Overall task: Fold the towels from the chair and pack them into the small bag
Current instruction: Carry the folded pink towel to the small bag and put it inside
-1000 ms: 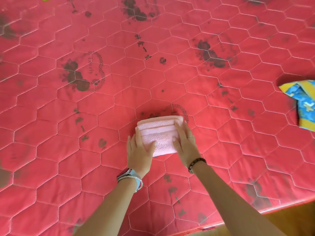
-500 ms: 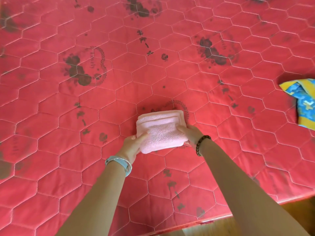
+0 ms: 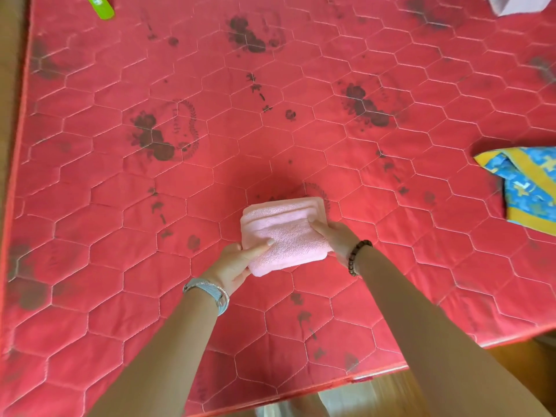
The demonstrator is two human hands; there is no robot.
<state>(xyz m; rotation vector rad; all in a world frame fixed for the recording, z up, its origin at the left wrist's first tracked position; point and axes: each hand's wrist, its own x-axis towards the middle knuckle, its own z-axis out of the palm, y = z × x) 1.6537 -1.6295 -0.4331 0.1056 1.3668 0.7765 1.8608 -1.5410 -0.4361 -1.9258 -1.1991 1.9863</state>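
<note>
Clasped at opposite ends by left hand (image 3: 235,264) and right hand (image 3: 334,237), thumbs on top: small folded pink terry towel (image 3: 285,231), on or just above red quilted mattress (image 3: 90,206); probably soft, light, prone to unfolding; needs support underneath.

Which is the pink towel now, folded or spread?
Folded: the pink towel shows stacked layers along its far edge, a compact block.

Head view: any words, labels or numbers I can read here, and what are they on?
Nothing reads cleanly.
On the red quilted mattress, inside the wreath print: a script word, too blurred to read.
On the green object at top left: a pale mark, too small to read.
On the folded pink towel: no text.
On the blue and yellow cloth: pattern only, no words.
</note>
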